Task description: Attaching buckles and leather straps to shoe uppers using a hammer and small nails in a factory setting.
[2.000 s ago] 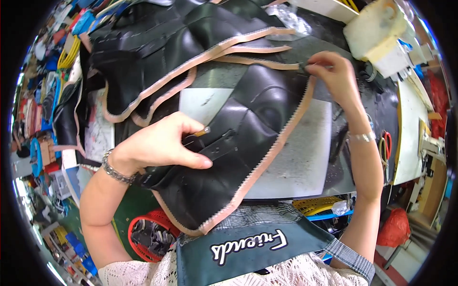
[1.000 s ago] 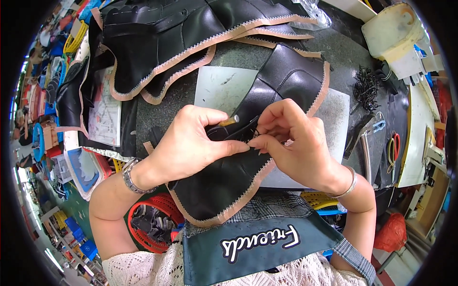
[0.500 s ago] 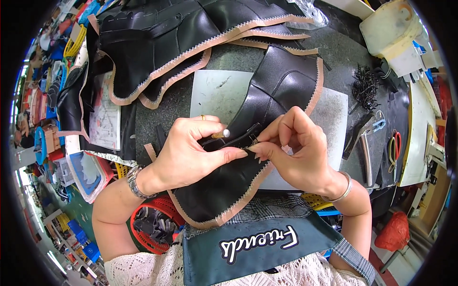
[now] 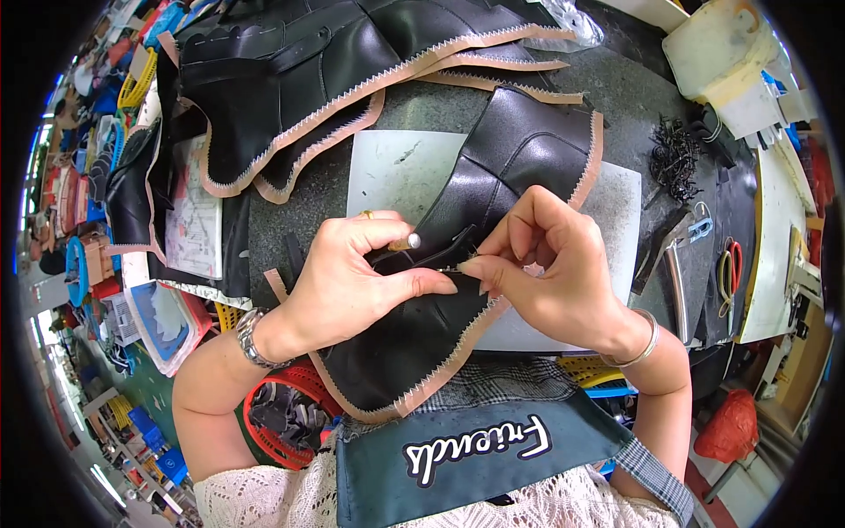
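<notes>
A black leather boot upper [image 4: 387, 348] with a tan zigzag-stitched edge lies across the white board in front of me. My left hand [image 4: 343, 282] is closed around a slim tool with a wooden handle and pale metal cap [image 4: 405, 243]; its tip is hidden. The left thumb presses beside a narrow black strap [image 4: 451, 248] on the upper. My right hand [image 4: 559, 277] pinches the strap's end between thumb and forefinger, where a small metal piece [image 4: 447, 269] glints. The fingers cover most of this detail.
More black uppers [image 4: 343, 79] are stacked at the back. On the right lie a tangle of black strips [image 4: 676, 163], a hammer [image 4: 674, 282] and red-handled scissors [image 4: 730, 273]. The white board [image 4: 612, 220] is under the work. A red basket [image 4: 295, 387] of scraps stands below my left forearm.
My right hand has shifted slightly right, and a little more of the metal piece shows between the thumbs. The left hand has stayed nearly in place with the tool.
</notes>
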A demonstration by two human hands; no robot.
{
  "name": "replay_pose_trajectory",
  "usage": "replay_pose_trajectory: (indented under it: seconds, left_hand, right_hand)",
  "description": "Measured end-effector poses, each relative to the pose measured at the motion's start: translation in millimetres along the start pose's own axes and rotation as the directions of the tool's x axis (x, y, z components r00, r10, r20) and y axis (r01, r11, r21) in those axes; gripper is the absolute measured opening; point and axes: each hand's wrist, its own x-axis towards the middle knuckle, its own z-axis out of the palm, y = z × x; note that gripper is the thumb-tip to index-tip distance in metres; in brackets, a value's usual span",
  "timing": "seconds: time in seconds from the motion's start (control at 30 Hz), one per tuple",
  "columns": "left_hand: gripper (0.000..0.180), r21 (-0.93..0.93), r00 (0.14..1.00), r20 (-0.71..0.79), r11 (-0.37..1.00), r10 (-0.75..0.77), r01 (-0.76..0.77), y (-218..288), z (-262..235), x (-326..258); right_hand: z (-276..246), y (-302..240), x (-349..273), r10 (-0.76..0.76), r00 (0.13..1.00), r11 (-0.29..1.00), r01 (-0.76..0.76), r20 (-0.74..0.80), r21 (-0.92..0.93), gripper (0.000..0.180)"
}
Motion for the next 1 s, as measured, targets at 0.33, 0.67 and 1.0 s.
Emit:
replay_pose_trajectory:
  seconds: [0.33, 0.67, 1.0]
  left_hand:
    - [0.022, 0.005, 0.998, -0.054, 1.000, 0.015, -0.015, -3, 6, 5]
    - [0.020, 0.480, 0.952, -0.101, 0.853, 0.289, -0.208, -2, 13, 7]
    - [0.035, 0.620, 0.916, -0.136, 0.754, 0.376, -0.217, -7, 18, 3]
  right_hand:
    - [1, 6, 10, 0.097, 0.995, 0.992, -0.095, -0.024, 0.078, 0.026]
    - [-16, -16, 36, -0.664, 0.717, 0.349, 0.549, 0.212, -0.759, 0.066]
    - [-18, -2, 36, -0.608, 0.723, 0.433, 0.649, 0.329, -0.625, 0.029]
